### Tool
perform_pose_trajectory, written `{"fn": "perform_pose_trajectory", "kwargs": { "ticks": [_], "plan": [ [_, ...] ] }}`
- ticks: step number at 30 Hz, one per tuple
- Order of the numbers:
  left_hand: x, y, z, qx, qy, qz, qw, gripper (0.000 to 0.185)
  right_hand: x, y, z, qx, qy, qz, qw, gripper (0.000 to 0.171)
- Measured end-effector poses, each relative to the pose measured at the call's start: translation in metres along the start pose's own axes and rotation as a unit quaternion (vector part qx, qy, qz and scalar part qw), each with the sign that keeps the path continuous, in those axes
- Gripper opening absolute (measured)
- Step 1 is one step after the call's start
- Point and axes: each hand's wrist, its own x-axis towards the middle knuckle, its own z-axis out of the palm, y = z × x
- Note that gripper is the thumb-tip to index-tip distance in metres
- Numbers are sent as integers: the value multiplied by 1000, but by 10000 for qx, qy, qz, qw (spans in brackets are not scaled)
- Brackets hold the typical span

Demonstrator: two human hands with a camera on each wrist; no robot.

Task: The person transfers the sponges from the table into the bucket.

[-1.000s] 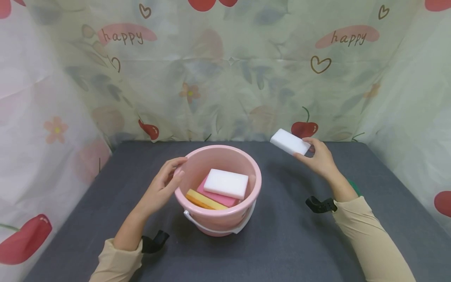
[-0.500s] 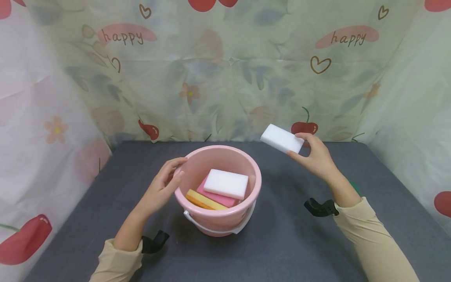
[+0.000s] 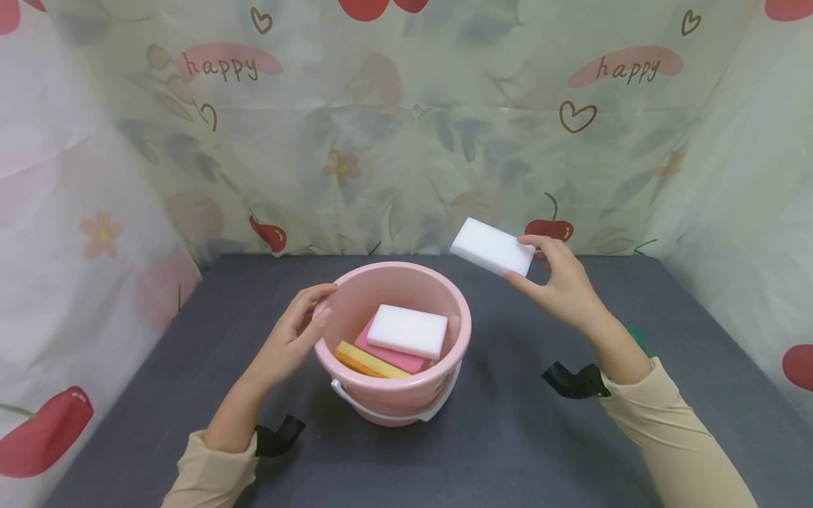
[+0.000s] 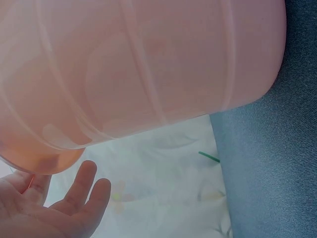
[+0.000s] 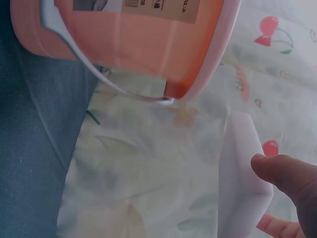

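The head view shows the right hand [image 3: 564,288] pinching a white rectangular foam block [image 3: 492,247] between thumb and fingers, raised beyond the right rim of a round pink plastic bucket [image 3: 394,401]. The left hand [image 3: 293,331], fingers loosely apart, touches the left rim. Inside, a second white foam block [image 3: 408,330] lies on a flat pink sponge [image 3: 395,357], beside a yellow sponge [image 3: 370,360].

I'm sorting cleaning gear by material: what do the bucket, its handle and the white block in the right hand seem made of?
Bucket: most likely plastic, smooth and glossy; it shines, and light seems to pass through it. Handle: probably plastic too, smooth and pale, without metallic glint. Held white block: likely foam, matte, with an even surface; which foam, I can't tell.
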Motion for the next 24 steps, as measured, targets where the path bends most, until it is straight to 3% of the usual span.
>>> {"fn": "perform_pose_trajectory", "kwargs": {
  "ticks": [24],
  "plan": [
    [0,-1,0,-48,-9,46,10000,41,-7,-36,10,27,-217,-581,9981,50]
  ]
}}
